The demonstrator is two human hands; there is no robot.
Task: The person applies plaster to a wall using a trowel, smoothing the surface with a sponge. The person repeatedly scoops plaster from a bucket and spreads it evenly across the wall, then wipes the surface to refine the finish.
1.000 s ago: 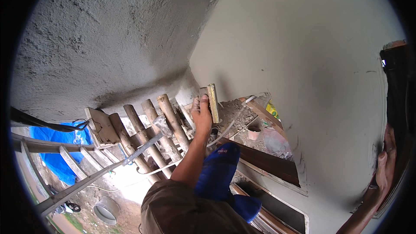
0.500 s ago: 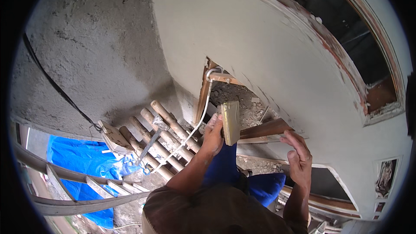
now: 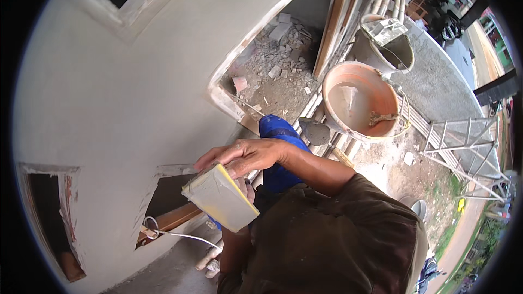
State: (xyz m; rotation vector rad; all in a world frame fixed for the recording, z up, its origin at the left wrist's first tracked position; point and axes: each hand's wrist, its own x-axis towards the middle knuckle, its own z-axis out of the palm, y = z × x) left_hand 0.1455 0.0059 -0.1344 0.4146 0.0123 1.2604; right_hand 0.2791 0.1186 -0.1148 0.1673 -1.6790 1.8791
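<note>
A rectangular sponge float (image 3: 220, 198) is tilted in front of my body, its face smeared with pale grey plaster and its edge yellow. My left hand (image 3: 248, 189) grips it from behind; most of that hand is hidden by the pad, with fingers showing beside the lower right edge. My right hand (image 3: 242, 155) reaches across to the float's upper edge, its fingers stretched out and slightly bent, partly behind that edge. A trowel (image 3: 315, 132) loaded with grey mortar lies beside my blue-clad knee (image 3: 283, 130), apart from both hands.
An orange tub (image 3: 362, 100) of watery grey mix stands at the right, with a grey bucket (image 3: 384, 49) behind it. Rubble (image 3: 280, 49) fills the wall opening ahead. A white cable (image 3: 190, 237) hangs at the lower left. A metal frame (image 3: 463, 149) stands far right.
The view has turned right, bringing the tub and bucket in. My right hand has moved from well apart to the float's upper edge. The float's plastered face now shows broadly.
</note>
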